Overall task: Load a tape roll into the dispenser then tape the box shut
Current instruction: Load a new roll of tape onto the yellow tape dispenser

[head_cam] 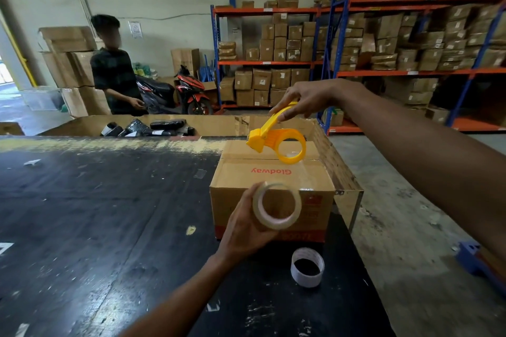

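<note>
The black, scuffed tabletop (95,213) fills the lower left of the view; on it, toward its right edge, sits the cardboard box (271,175) with its top flaps closed and red lettering across the lid; a larger open carton (342,161) stands just behind and to the right of the box, and holds dark wrapped parcels (153,127) at its left end; beyond the box, orange and blue shelving (383,35) is stacked with cartons, and a person in a dark shirt (115,74) stands far to the left of the box near a red motorbike (189,90). The right hand (304,101) reaches in above the far side of the box, its grip closed on the handle of the yellow dispenser (276,139), which hangs over the box lid with its ring empty; the left hand (246,224) is in front of the box's near face, its grip closed around a clear tape roll (276,206) held upright with its opening toward the camera; a bare white core (308,267) stands on the tabletop just in front of the box.
</note>
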`<state>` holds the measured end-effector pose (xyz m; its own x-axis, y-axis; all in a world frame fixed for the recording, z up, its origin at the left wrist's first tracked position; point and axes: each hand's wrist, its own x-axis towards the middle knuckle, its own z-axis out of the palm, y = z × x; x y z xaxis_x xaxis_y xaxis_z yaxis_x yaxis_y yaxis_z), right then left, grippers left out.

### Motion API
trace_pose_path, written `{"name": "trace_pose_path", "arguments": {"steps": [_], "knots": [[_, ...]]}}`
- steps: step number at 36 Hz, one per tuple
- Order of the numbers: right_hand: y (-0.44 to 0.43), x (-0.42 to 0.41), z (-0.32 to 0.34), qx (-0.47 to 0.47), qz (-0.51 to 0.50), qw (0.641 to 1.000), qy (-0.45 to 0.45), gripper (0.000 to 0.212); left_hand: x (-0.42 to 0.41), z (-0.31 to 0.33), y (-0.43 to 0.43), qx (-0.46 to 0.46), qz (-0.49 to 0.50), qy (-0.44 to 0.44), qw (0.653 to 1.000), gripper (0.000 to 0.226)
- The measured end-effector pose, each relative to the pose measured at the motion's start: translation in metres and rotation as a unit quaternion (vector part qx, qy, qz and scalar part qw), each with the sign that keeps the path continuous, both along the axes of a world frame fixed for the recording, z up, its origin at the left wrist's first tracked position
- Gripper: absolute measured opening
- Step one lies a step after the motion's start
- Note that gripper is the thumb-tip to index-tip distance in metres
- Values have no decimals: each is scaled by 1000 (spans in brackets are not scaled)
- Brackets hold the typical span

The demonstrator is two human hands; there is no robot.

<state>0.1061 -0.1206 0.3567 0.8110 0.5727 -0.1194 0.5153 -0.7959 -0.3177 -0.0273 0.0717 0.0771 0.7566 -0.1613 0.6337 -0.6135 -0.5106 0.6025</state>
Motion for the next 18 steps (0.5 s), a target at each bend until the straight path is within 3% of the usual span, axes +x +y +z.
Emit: {"name": "trace_pose_path", "arguments": {"steps": [8,14,18], "knots": [[-1,-3,-1,3,-7,1000,11,45,27,74,-16,-6,23,-96,995,105],[-9,-2,-2,23,-16,999,27,41,37,79,-23,24,46,-134,990,100],[-13,-2,-4,44,-18,998,42,42,40,73,-30,44,115,-158,980,99]]}}
